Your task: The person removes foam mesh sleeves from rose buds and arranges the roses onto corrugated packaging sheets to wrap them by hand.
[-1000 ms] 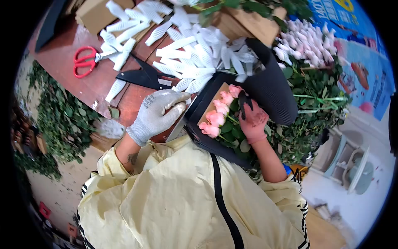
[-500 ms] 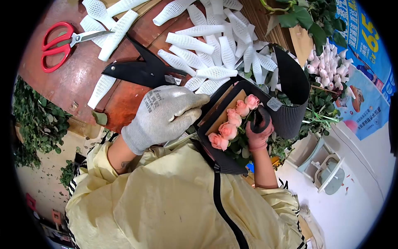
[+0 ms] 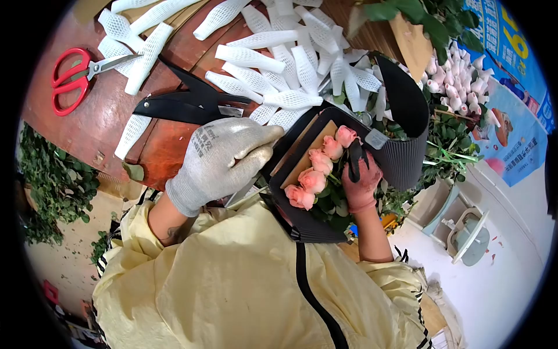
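Note:
My left hand (image 3: 224,160), in a grey-white glove, is closed with thumb and fingers pressed together at the left rim of a black ribbed flower box (image 3: 299,224). Whatever lies between those fingers is hidden. Inside the box, a row of pink roses (image 3: 313,180) stands in front of a brown cardboard piece (image 3: 298,160), with green leaves below. My right hand (image 3: 361,180), in a pink glove with dark fingers, is curled beside the roses at the box's right side. Its dark fingertips point toward the top rose; what they grip cannot be made out.
Red-handled scissors (image 3: 78,80) and a black flat piece (image 3: 189,103) lie on the reddish table (image 3: 43,107). Many white foam net sleeves (image 3: 250,58) are heaped behind. The box's curved black flap (image 3: 407,145) stands up at right. Netted pink buds (image 3: 459,87) and foliage are beyond.
The view has shifted slightly, so the table things appear further left. My right fingers have moved from a rounded curl to a straighter, narrower shape by the roses. My left hand keeps its pinch.

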Tool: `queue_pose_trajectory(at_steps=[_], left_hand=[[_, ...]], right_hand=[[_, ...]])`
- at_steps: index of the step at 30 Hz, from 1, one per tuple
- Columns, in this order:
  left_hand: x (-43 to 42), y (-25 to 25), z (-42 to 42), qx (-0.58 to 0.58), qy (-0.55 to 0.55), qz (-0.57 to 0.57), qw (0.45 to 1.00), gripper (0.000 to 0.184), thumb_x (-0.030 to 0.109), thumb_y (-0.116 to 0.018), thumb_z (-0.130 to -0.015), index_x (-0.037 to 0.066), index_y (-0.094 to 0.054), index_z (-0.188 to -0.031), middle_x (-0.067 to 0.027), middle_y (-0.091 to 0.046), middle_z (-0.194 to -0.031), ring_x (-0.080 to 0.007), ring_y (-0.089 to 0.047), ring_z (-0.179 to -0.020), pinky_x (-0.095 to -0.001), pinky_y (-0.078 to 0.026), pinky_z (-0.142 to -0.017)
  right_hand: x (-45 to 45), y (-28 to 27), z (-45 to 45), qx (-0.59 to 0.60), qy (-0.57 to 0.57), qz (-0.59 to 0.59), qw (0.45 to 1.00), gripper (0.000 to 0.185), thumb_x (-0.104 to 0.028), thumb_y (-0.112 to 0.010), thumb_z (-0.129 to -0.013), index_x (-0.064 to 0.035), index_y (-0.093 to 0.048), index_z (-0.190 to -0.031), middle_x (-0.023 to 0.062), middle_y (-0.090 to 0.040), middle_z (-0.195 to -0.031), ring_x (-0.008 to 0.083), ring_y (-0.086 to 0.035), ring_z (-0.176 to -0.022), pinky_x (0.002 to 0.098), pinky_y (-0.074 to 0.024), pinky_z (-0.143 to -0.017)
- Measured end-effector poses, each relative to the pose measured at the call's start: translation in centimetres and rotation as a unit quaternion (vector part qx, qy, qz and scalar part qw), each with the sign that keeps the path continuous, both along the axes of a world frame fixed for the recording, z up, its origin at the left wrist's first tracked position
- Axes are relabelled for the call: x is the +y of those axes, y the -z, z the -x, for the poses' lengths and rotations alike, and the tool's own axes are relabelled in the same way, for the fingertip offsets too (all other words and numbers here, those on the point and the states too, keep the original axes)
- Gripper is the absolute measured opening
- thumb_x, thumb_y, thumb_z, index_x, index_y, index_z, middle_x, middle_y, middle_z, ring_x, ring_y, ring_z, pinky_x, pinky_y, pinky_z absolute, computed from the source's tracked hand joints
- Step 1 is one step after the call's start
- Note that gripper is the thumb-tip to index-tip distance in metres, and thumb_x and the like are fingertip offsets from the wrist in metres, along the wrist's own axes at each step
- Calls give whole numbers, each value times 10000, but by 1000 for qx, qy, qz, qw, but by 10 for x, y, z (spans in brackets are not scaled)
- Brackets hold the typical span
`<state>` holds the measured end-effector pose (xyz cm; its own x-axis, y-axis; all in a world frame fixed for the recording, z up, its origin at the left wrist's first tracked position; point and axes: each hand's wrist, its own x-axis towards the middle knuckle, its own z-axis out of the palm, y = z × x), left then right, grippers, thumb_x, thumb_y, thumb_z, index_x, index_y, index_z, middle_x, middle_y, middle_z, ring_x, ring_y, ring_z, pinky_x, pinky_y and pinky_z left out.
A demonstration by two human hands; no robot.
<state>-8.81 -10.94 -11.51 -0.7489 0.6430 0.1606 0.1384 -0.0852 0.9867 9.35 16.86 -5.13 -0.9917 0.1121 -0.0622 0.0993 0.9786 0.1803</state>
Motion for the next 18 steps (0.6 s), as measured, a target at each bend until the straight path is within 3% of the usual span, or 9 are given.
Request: queue_pose_trajectory(at_steps=[1, 2, 5, 9, 13, 15, 16, 18], left_hand=[[0, -2, 0, -2, 0, 13, 1000, 223, 102, -588, -794, 13, -631, -995, -146, -608, -771, -319, -596, -706, -376, -469, -634], [-3, -5, 2, -18, 35, 34, 999, 286, 90, -595, -780, 10, -608, -1054, -137, -647, -876, -323, -615, -794, -382, -482, -743], [-2, -15, -2, 0, 23, 70, 997, 269, 100, -597, -789, 11, -611, -1043, -134, -646, -874, -321, -612, -791, -379, -476, -747], [1, -39, -2, 21, 83, 117, 989, 274, 103, -607, -792, 15, -616, -1051, -129, -642, -905, -305, -609, -836, -368, -470, -752], [22, -76, 4, 165, 89, 63, 980, 289, 82, -627, -747, 12, -627, -1027, -131, -616, -837, -311, -591, -769, -373, -465, -713], [38, -82, 3, 218, 99, 62, 969, 281, 111, -617, -749, 39, -638, -1020, -117, -604, -802, -297, -587, -753, -377, -458, -681], [46, -88, 0, 237, 137, 108, 956, 262, 132, -608, -756, 55, -644, -1005, -110, -599, -790, -288, -588, -753, -380, -453, -671], [62, -93, -5, 283, 184, 143, 930, 214, 204, -570, -792, 106, -651, -963, -90, -590, -761, -267, -593, -753, -389, -448, -662]], right_hand=[[-2, -1, -1, 0, -13, -39, 999, 431, -101, -677, -653, -68, -586, -1072, 133, -574, -1118, 312, -575, -950, 415, -457, -782], [-5, -7, 7, -28, 4, 6, 1000, 461, -91, -680, -662, -62, -564, -1107, 132, -550, -1167, 297, -543, -1025, 416, -418, -859], [-1, -10, 4, -27, 13, 82, 996, 466, -92, -688, -668, -54, -556, -1113, 141, -534, -1195, 304, -522, -1062, 420, -384, -908], [-7, -35, 2, 17, -22, 75, 997, 457, -96, -706, -657, -49, -565, -1089, 172, -559, -1130, 352, -570, -955, 410, -458, -812], [-15, -78, 11, 50, -37, 112, 992, 451, -97, -717, -644, -66, -581, -1073, 145, -577, -1097, 334, -599, -852, 400, -484, -729], [-17, -87, 19, 28, -21, 142, 989, 463, -84, -733, -617, -85, -592, -1058, 105, -596, -1071, 292, -609, -810, 385, -488, -672], [-16, -81, 22, 79, -70, 90, 990, 438, -137, -710, -655, -104, -589, -1075, 59, -611, -977, 236, -613, -758, 376, -480, -624], [-25, -67, 30, 55, -70, 36, 995, 425, -171, -683, -686, -119, -583, -1096, 54, -608, -927, 225, -618, -734, 368, -480, -608]])
